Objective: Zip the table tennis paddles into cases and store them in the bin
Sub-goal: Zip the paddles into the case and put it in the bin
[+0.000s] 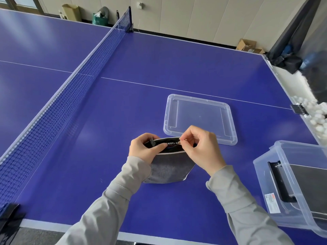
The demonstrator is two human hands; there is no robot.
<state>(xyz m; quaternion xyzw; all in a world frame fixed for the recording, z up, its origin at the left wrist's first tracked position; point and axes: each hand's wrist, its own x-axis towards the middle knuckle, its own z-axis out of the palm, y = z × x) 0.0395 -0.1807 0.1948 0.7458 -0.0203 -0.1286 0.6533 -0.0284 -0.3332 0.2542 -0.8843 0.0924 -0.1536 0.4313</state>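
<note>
On the blue desk (177, 59), the left hand (143, 147) grips the top edge of the grey paddle case (168, 167). The right hand (203, 147) pinches its zipper pull (179, 142). Rightward lie the clear lid (200, 119) and the bin (297, 184), holding another case.

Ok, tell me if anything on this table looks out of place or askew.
Nothing looks damaged or spilled. The clear bin at the right juts past the table's near edge and looks tilted, its lid lying separately on the table. The left hand grips the gray case while the right hand pinches its zipper pull.
</note>
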